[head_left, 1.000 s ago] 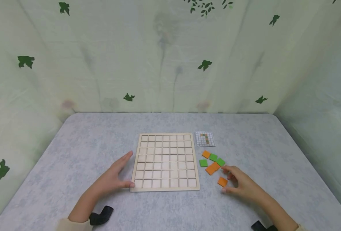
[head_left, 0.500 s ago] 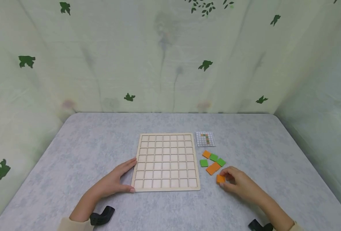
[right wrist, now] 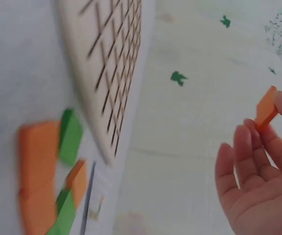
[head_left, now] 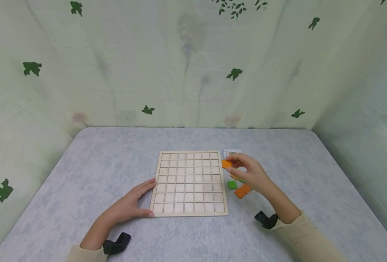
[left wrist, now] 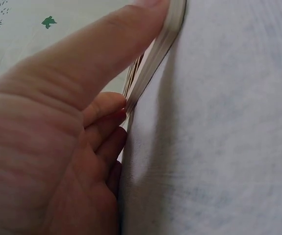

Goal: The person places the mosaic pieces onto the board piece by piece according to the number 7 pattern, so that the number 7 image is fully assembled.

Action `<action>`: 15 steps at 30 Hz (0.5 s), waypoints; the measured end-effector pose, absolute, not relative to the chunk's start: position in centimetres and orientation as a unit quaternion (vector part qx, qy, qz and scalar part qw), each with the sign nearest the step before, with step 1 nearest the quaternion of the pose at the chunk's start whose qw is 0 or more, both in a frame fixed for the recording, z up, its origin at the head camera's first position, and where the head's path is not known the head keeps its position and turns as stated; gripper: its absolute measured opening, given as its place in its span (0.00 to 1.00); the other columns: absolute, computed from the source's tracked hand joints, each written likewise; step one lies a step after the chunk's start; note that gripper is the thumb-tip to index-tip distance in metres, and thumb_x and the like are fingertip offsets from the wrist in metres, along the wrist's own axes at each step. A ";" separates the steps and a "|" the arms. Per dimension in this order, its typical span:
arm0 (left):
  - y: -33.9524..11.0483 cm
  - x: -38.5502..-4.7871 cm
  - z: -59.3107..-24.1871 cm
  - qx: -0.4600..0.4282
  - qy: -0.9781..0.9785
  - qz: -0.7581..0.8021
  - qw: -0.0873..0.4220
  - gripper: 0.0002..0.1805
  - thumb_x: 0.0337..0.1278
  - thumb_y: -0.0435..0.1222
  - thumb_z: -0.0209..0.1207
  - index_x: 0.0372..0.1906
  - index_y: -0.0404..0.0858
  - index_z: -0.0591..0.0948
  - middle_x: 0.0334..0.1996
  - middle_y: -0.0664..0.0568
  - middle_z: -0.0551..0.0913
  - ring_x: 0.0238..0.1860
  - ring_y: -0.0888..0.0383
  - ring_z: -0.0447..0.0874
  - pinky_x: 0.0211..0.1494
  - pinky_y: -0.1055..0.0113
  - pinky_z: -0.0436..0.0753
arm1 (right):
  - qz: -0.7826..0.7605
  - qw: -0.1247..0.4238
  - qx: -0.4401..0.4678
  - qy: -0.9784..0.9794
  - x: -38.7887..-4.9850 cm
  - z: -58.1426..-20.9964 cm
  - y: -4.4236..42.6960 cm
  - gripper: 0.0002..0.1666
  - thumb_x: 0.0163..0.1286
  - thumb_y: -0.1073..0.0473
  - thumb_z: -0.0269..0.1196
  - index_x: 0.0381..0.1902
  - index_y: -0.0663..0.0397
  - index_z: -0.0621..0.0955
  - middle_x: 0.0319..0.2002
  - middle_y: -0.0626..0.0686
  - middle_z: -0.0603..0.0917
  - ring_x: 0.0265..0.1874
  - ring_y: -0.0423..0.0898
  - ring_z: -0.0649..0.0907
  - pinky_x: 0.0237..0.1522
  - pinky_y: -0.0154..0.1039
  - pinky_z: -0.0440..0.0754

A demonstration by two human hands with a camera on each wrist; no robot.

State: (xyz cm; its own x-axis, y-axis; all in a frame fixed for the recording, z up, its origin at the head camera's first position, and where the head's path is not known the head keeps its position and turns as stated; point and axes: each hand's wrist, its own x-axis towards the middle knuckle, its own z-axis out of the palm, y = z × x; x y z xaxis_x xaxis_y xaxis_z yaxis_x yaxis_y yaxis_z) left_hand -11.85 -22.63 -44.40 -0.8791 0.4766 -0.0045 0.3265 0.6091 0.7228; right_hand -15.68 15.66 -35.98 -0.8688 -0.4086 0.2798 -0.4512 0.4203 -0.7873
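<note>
A wooden grid board (head_left: 184,214) lies flat on the table. My left hand (head_left: 124,207) touches its left edge, fingertips on the side and thumb at the near left corner; the left wrist view shows the thumb (left wrist: 77,58) against the board's edge. With thumb and fingertips my right hand (head_left: 250,174) pinches an orange tile (head_left: 226,164) just off the board's upper right edge. In the right wrist view the pinched tile (right wrist: 266,107) is clear of the table. Below that hand lie a green tile (head_left: 232,185) and orange tiles (head_left: 242,190); others are partly covered.
A small printed grid card (head_left: 227,151) lies right of the board's far corner, partly behind my right hand. The grey table (head_left: 115,153) ends at a pale curtain (head_left: 115,72) with green leaf shapes. A black device sits at each wrist.
My right hand has picked up the orange tile that lay nearest the table's front and carried it away from me and leftward. My left hand has come up against the board's edge.
</note>
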 end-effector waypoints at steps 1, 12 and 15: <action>-22.6 -11.9 -44.4 0.224 0.892 0.380 0.100 0.53 0.34 0.55 0.67 0.67 0.35 0.58 0.67 0.44 0.53 0.66 0.42 0.47 0.61 0.43 0.53 | 0.488 0.022 0.256 -0.834 -15.9 -35.4 14.9 0.16 0.61 0.66 0.60 0.47 0.64 0.76 0.41 0.55 0.78 0.36 0.47 0.76 0.40 0.39 0.76; -22.7 -11.8 -44.4 0.221 0.894 0.378 0.098 0.54 0.33 0.55 0.67 0.67 0.34 0.58 0.67 0.43 0.53 0.66 0.42 0.47 0.61 0.43 0.53 | 0.556 0.020 0.288 -0.779 -21.5 -39.1 7.5 0.19 0.60 0.59 0.62 0.50 0.59 0.77 0.40 0.51 0.78 0.36 0.44 0.78 0.39 0.38 0.76; -22.8 -11.8 -44.6 0.224 0.892 0.382 0.096 0.54 0.33 0.54 0.68 0.67 0.34 0.58 0.67 0.43 0.53 0.66 0.42 0.47 0.61 0.43 0.53 | 0.547 -0.011 0.278 -0.790 -22.4 -40.4 5.9 0.19 0.60 0.60 0.62 0.49 0.59 0.78 0.42 0.51 0.78 0.36 0.44 0.78 0.39 0.35 0.76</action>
